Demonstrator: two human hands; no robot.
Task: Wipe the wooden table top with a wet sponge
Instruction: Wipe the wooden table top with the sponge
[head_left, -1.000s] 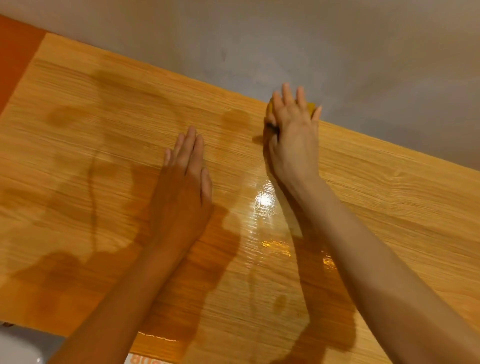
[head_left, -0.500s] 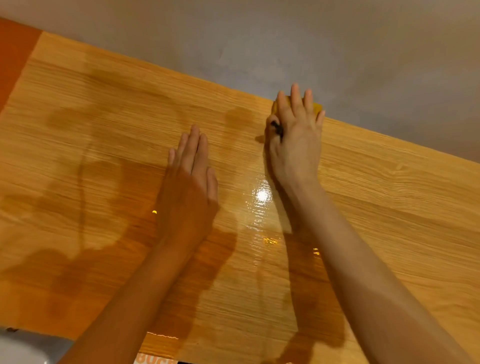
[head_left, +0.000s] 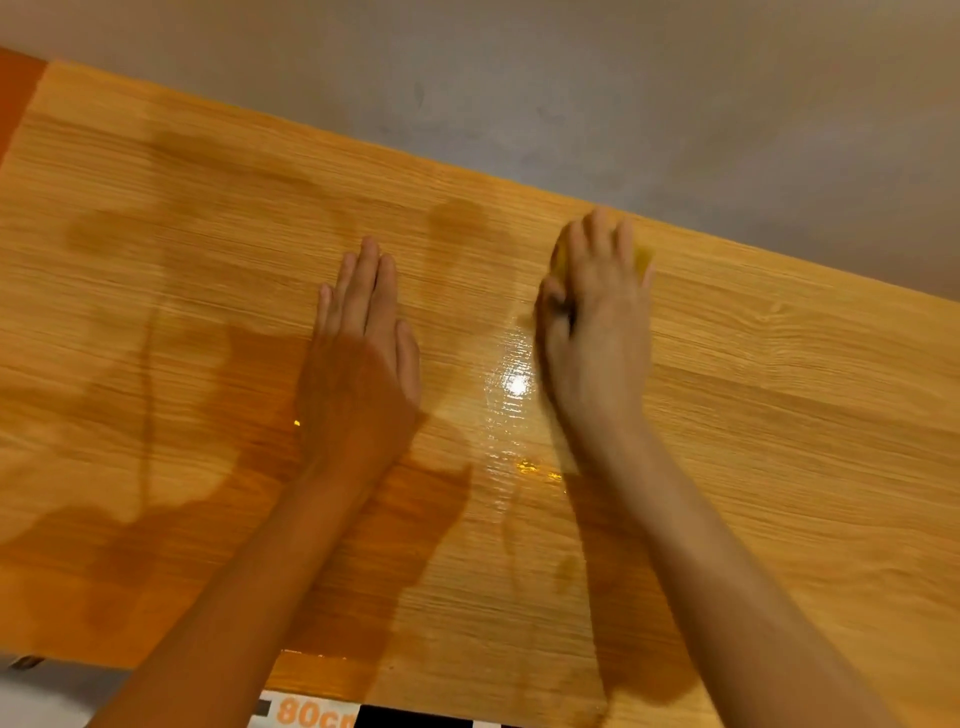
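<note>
Right hand (head_left: 597, 332) presses flat over the yellow sponge (head_left: 643, 258), fingers curled onto it, near the far edge of the light wooden table top (head_left: 779, 415); left hand (head_left: 363, 364) lies open, empty, beside a wet glossy streak (head_left: 511, 395)

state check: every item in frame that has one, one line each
wooden table top: partly wet, glossy streak between the hands, right part looks dry
sponge: yellow, mostly hidden under the right hand, pressed on the table near the far edge
right hand: grip on the sponge, blurred
left hand: flat on the table, palm down, fingers together, holding nothing
label: at the near edge, partly cut off, reads "80c"
</note>
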